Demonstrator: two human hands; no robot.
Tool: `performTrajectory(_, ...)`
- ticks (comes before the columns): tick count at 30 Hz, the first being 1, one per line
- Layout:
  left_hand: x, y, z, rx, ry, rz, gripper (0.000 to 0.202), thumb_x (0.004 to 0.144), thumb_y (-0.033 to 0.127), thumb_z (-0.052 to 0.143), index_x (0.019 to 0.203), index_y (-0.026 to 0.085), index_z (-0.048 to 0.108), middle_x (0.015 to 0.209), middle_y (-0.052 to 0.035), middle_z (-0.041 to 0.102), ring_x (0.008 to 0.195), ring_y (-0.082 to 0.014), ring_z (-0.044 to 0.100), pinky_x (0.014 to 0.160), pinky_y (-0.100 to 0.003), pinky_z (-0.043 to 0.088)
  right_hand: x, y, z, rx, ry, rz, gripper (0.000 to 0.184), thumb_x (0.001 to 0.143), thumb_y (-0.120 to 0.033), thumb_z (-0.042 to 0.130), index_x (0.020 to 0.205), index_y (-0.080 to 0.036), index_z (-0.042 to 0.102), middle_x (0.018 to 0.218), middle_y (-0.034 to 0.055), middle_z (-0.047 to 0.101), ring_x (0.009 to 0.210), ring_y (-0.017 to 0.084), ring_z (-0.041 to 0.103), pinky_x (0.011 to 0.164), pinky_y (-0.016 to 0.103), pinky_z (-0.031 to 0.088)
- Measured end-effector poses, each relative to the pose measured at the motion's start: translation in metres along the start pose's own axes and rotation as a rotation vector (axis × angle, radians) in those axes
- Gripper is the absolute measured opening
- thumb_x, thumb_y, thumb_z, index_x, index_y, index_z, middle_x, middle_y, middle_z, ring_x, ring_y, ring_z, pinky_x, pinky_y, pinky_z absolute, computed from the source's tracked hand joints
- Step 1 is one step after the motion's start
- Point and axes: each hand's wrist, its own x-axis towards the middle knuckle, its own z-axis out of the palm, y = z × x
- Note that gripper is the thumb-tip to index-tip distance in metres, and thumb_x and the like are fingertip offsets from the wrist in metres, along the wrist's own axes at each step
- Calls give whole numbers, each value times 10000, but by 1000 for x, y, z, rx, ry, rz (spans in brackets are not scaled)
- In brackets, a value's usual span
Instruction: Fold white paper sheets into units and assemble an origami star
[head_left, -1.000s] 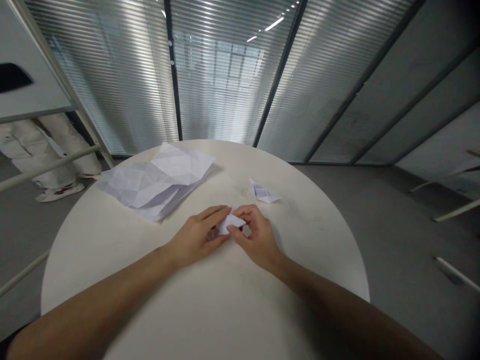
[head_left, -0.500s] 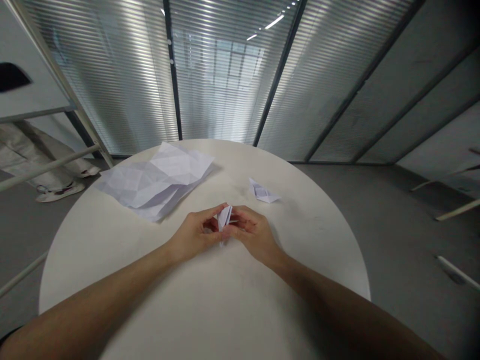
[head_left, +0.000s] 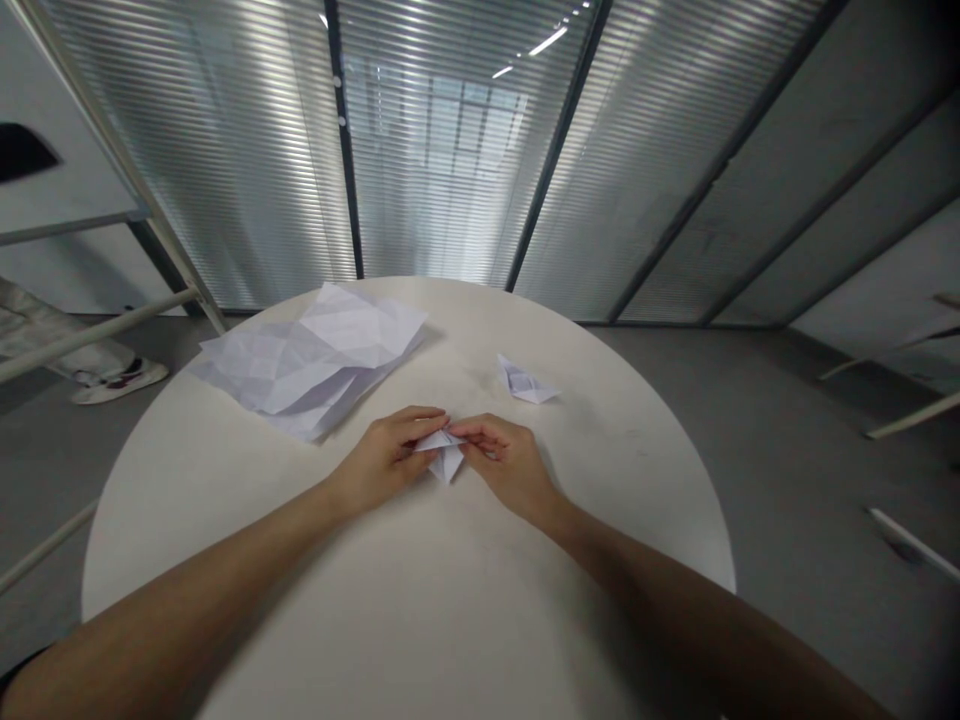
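Note:
Between my two hands is a small piece of folded white paper (head_left: 448, 463), its lower part pointing down toward me. My left hand (head_left: 386, 452) pinches its left side, thumb below and fingers above. From the right, my right hand (head_left: 506, 458) grips the upper right edge with thumb and fingertips. Some of the folds are covered by my fingers. Beyond my right hand, a folded paper boat (head_left: 527, 385) rests on the table. A pile of creased white paper sheets (head_left: 322, 350) lies farther off to the left.
The round white table (head_left: 420, 620) stands before a glass wall with blinds (head_left: 442, 180). On the left are a whiteboard frame (head_left: 112, 316) and a person's leg and shoe (head_left: 124, 382). Chair or table legs (head_left: 911, 415) stand at the right.
The folded paper has turned from a narrow upright shape to a wider one with a point facing down. My fingers have shifted to its sides. At the left, the person's legs have moved.

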Motion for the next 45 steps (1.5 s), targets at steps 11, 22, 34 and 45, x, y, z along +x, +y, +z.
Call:
performTrajectory(11, -3, 2, -14, 469, -242, 211, 247, 898, 181, 476, 1026, 196, 687, 1046, -74, 670, 943, -187, 595, 856, -324, 479, -2, -5, -14, -559, -169, -214, 221, 717, -48, 549, 772, -202, 698, 893, 50, 711, 846, 178, 630, 821, 328, 482)
performTrajectory(22, -1, 2, -10, 531, -188, 130, 252, 902, 318, 508, 798, 171, 685, 791, -63, 625, 803, -176, 545, 751, -304, 424, 0, -8, -18, -693, -245, -193, 139, 846, -293, 615, 771, -196, 679, 852, 35, 700, 841, 172, 606, 827, 334, 390)
performTrajectory(34, 9, 7, 3, 645, -102, -172, 260, 874, 347, 522, 699, 180, 617, 762, -47, 619, 795, -204, 531, 681, -313, 351, 9, -7, -6, -885, -121, -20, 224, 889, -307, 549, 706, -181, 581, 791, 27, 635, 814, 176, 539, 744, 329, 311)
performTrajectory(45, 10, 6, 7, 653, -52, -317, 222, 841, 400, 557, 936, 214, 633, 973, -65, 615, 951, -268, 524, 757, -375, 364, 4, -7, -4, -936, -61, 12, 174, 861, -366, 580, 820, -198, 601, 955, 52, 603, 945, 217, 510, 821, 374, 308)
